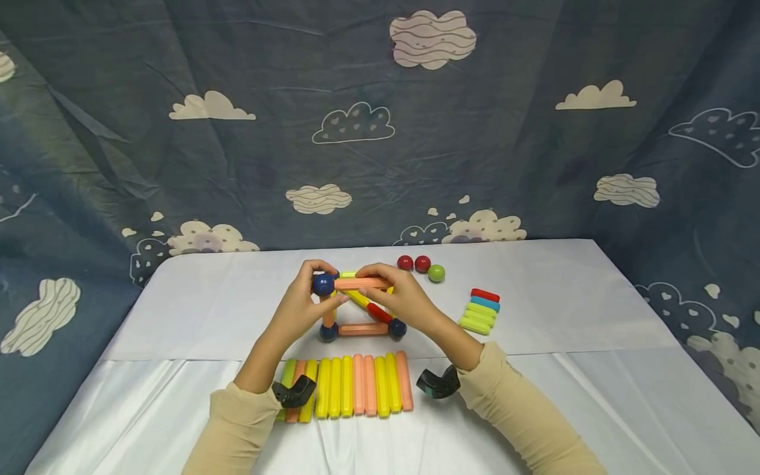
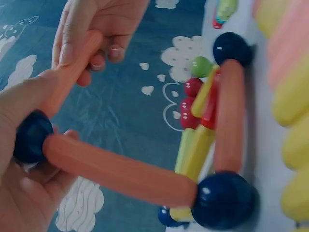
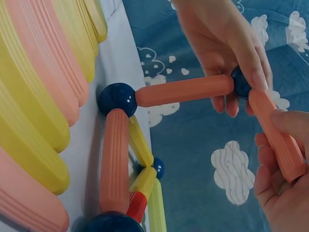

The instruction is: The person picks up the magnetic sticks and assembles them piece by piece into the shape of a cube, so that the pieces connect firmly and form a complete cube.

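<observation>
My left hand [image 1: 295, 309] grips a dark blue ball [image 1: 323, 285] at the top of an upright salmon stick [image 2: 120, 169]. With thumb and fingers, my right hand [image 1: 406, 298] pinches another salmon stick [image 3: 277, 135], held level with one end against that ball. The upright stick stands on a lower blue ball [image 2: 223, 200]. From there a salmon stick [image 1: 363, 329] runs along the table to a second blue ball [image 1: 397, 328]. Behind, yellow [image 1: 356, 298] and red [image 1: 379, 313] sticks slant across the frame, partly hidden by the hands.
A row of yellow, salmon and green sticks [image 1: 347, 386] lies at the front of the white table [image 1: 564, 297]. Short red, blue and green sticks [image 1: 479, 311] lie at right. Two red balls [image 1: 405, 262] and a green ball [image 1: 436, 273] sit at the back.
</observation>
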The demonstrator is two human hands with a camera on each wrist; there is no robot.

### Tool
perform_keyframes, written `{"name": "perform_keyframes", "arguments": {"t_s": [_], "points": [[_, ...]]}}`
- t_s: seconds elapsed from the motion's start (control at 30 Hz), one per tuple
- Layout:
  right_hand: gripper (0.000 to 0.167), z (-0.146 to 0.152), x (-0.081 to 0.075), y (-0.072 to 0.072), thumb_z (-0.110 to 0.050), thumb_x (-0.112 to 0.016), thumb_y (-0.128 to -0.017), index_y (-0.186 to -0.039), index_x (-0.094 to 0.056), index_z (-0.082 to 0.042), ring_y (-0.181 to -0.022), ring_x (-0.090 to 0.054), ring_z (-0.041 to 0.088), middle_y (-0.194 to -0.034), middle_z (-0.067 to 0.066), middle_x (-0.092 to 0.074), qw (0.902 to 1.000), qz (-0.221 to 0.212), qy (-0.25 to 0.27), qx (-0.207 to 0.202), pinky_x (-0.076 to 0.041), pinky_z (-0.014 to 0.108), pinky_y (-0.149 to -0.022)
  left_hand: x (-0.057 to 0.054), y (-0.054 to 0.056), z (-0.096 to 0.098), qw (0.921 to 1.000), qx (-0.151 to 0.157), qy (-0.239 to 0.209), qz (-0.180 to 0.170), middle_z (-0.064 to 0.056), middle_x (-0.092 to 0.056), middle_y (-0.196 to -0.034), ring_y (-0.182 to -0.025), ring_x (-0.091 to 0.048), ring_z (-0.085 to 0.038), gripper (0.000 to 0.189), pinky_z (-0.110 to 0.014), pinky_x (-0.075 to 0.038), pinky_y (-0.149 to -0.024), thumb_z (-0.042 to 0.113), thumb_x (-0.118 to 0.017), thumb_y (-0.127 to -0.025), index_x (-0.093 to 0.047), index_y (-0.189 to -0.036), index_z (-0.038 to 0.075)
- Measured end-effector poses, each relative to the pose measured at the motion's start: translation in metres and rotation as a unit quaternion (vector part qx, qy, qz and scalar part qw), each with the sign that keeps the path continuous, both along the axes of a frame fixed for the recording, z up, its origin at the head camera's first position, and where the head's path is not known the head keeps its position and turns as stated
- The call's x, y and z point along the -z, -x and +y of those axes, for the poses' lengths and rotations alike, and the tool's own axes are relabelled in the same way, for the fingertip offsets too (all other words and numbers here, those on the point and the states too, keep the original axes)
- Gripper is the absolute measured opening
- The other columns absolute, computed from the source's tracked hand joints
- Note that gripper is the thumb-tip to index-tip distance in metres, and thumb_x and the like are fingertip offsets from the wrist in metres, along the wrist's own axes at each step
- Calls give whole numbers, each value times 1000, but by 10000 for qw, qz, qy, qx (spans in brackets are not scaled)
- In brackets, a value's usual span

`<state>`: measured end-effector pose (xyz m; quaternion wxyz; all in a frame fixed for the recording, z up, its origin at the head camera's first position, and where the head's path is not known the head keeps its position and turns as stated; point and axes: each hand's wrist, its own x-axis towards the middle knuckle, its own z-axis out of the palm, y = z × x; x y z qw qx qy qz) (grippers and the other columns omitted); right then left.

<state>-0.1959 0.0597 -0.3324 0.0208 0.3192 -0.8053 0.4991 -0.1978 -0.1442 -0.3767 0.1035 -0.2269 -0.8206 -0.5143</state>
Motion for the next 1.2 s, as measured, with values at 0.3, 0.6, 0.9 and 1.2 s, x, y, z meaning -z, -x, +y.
{"name": "perform_keyframes", "arguments": {"t_s": [0.3, 0.6, 0.9, 1.2], "points": [[40, 25, 6, 13, -4, -67, -80, -117, -53, 3, -93, -49, 31, -110, 16, -56, 9992, -368, -157, -62, -43, 44, -83, -7, 7, 3, 9965, -131, 723, 387, -4, -55, -99, -88, -53, -17, 24, -34, -47, -79, 15, -67, -81, -57, -102, 8], [47, 85, 65, 69, -15, -67, -82, -125, -49, -6, -119, -36, 32, -127, 14, -44, 9881, -902, -453, 1157, -26, 50, -99, -4, 7, 3, 9978, -172, 601, 226, -5, -53, -100, -89, -52, -18, 24, -34, -47, -81, 17, -66, -82, -56, -102, 7], [38, 105, 99, 94, -6, -64, -83, -118, -52, -2, -115, -40, 33, -122, 19, -45, 9666, -748, -1526, 1919, -30, 47, -98, -4, 6, 3, 9988, -135, 468, 97, -7, -53, -102, -88, -52, -19, 24, -34, -47, -78, 19, -65, -83, -56, -102, 7], [37, 94, 88, 86, -6, -61, -85, -120, -51, -3, -99, -51, 31, -116, 17, -51, 9712, -848, -1169, 1894, -43, 42, -86, -3, 6, 2, 9988, -151, 471, 18, -8, -53, -103, -89, -52, -20, 24, -34, -47, -79, 20, -64, -84, -56, -102, 7]]}}
